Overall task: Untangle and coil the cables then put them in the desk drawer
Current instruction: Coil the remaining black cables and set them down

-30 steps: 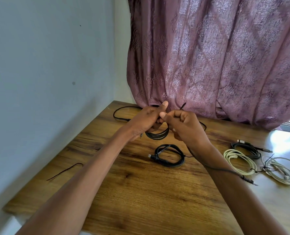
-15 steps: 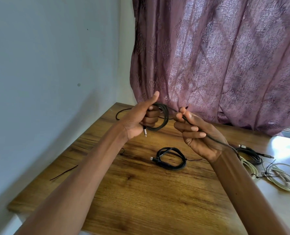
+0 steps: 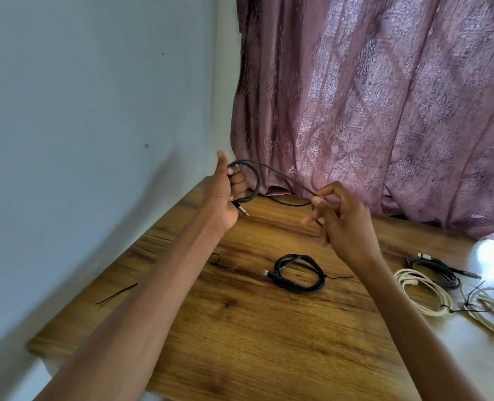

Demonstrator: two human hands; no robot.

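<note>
Black cable (image 3: 254,176) loops in curled left hand (image 3: 225,192); right hand (image 3: 341,218) pinches its strand.

Wall (image 3: 81,140): plain pale blue-grey, left side, one small dark spot at mid-height. It meets a lighter strip of wall at the corner beside the curtain. Curtain (image 3: 384,111): mauve, woven damask pattern, hangs in folds down to the far edge of the surface. Surface (image 3: 254,342): wood-grain, warm brown, dark knots. Bright daylight enters at the right below the curtain hem, glare washing out the right end of the surface.
</note>
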